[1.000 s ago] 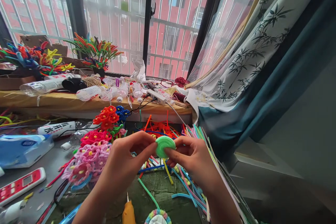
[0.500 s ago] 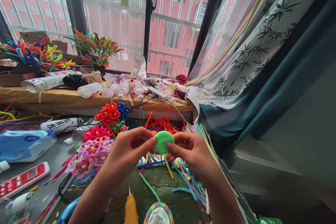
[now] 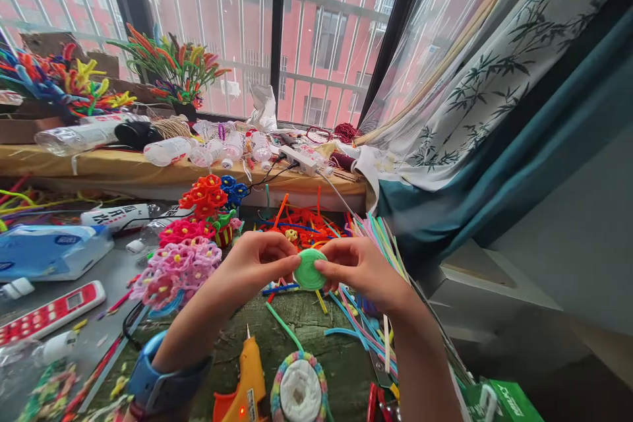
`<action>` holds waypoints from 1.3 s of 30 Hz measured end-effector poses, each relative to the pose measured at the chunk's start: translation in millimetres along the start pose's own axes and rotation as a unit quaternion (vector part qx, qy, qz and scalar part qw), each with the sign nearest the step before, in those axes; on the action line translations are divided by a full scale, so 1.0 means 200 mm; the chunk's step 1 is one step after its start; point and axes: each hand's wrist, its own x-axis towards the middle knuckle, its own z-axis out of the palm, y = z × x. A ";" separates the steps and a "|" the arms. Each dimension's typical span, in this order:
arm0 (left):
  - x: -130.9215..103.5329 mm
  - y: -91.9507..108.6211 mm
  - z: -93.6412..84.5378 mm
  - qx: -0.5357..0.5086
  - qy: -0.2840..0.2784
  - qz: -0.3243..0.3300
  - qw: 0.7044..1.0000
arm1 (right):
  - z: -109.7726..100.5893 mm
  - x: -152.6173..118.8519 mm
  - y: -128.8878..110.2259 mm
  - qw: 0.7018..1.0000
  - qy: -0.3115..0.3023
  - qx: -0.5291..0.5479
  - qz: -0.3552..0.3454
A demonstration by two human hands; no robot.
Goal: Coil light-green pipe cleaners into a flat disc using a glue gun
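A round, light green coil [image 3: 309,270], wound flat like a disc, is held up between my two hands over the work table. My left hand [image 3: 264,262] pinches its left edge between thumb and fingers. On the other side, my right hand [image 3: 352,269] grips the right edge, its thumb lying on the front face. Below them lies a white oval piece with a pastel fuzzy rim [image 3: 300,388], a green pipe cleaner [image 3: 284,324] running up from it. A yellow glue gun [image 3: 250,376] with a lit red light rests left of that piece.
Pink pipe-cleaner flowers [image 3: 180,267], a blue tissue pack [image 3: 52,250] and a red and white remote [image 3: 54,313] lie on the left. Loose pipe cleaners [image 3: 378,244] bundle at the right. Plastic bottles [image 3: 168,151] and a power strip [image 3: 299,159] line the windowsill.
The view has tipped downward, showing more of the glue gun, the oval piece and a blue wristband. Both hands still hold the green coil, its face turned slightly.
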 end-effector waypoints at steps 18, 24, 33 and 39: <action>-0.02 0.04 -0.03 0.021 0.044 0.064 0.997 | 0.04 -0.02 -0.03 0.999 0.042 0.015 -0.025; -0.02 0.01 -0.03 0.036 0.062 0.082 0.994 | 0.05 -0.01 -0.03 0.996 0.067 0.035 -0.036; -0.01 0.02 0.00 0.028 0.061 0.093 0.993 | 0.04 -0.03 -0.04 0.991 0.109 0.002 -0.073; -0.03 0.03 0.00 0.029 0.088 0.097 0.991 | 0.06 -0.05 -0.04 0.989 0.119 0.005 -0.086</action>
